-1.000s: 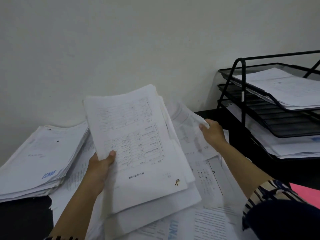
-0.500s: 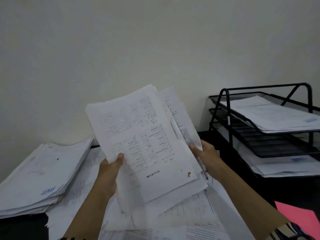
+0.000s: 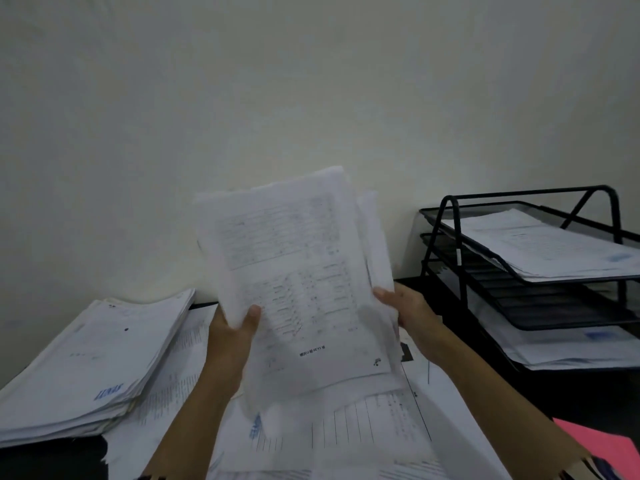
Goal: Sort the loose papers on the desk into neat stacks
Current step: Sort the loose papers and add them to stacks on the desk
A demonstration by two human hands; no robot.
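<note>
My left hand (image 3: 232,329) and right hand (image 3: 407,311) each grip a side edge of the sheaf of papers (image 3: 298,271), held upright above the table (image 3: 52,459). The finished stack (image 3: 90,362) lies lower left, nearer my left hand.

Held sheaf of papers (image 3: 298,278): print motion-blurred, illegible; rear sheets mostly hidden. Left hand (image 3: 232,336), right hand (image 3: 408,313): fingers hidden behind sheaf. Loose papers (image 3: 363,431) at 6 o'clock: cut off by frame edge. Tray rack (image 3: 519,271) at 3 o'clock: cut off. Pink sheet (image 3: 602,445) at 4 o'clock: cropped.
</note>
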